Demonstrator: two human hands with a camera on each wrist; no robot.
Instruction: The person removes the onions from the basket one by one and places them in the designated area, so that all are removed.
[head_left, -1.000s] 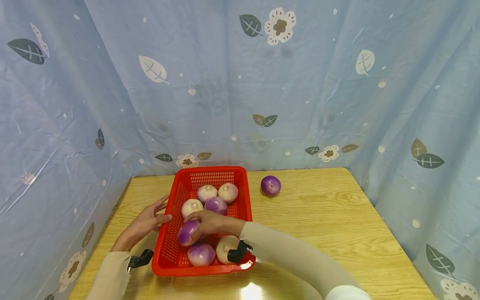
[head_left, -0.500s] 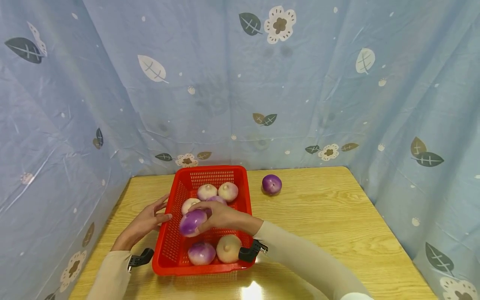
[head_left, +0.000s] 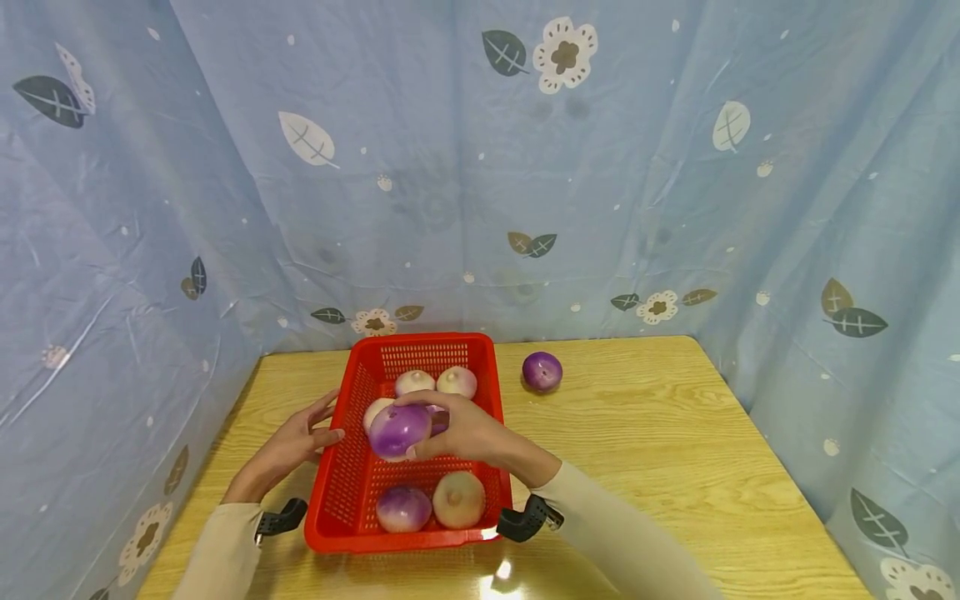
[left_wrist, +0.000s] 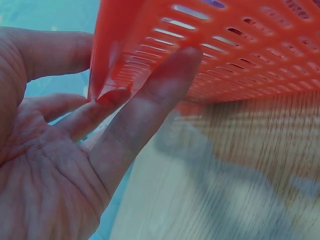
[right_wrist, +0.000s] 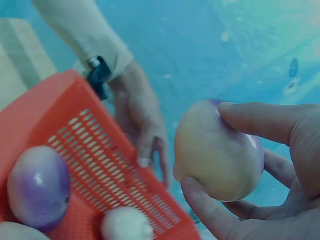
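A purple-and-white turnip (head_left: 401, 432) is held by my right hand (head_left: 468, 433), its thumb and fingers spread round it, above the red plastic basket (head_left: 497, 400). In the right wrist view the turnip (right_wrist: 215, 150) shows its pale side between the fingertips. At the basket's left side my left hand (head_left: 303, 433) touches the rim with fairly straight fingers. In the left wrist view one finger (left_wrist: 150, 110) lies along the slotted outer wall. Inside the basket sit several more turnips, including a purple one (head_left: 403, 508) and a pale one (head_left: 459, 499) at the front.
A single purple turnip (head_left: 542, 372) lies on the wooden table (head_left: 637, 450), right of the basket's far end. Blue patterned curtains (head_left: 450, 167) enclose the table at the back and both sides.
My right hand has lifted the turnip up from among the others and drawn it slightly to the right and back. My left hand has stayed at the basket's side.
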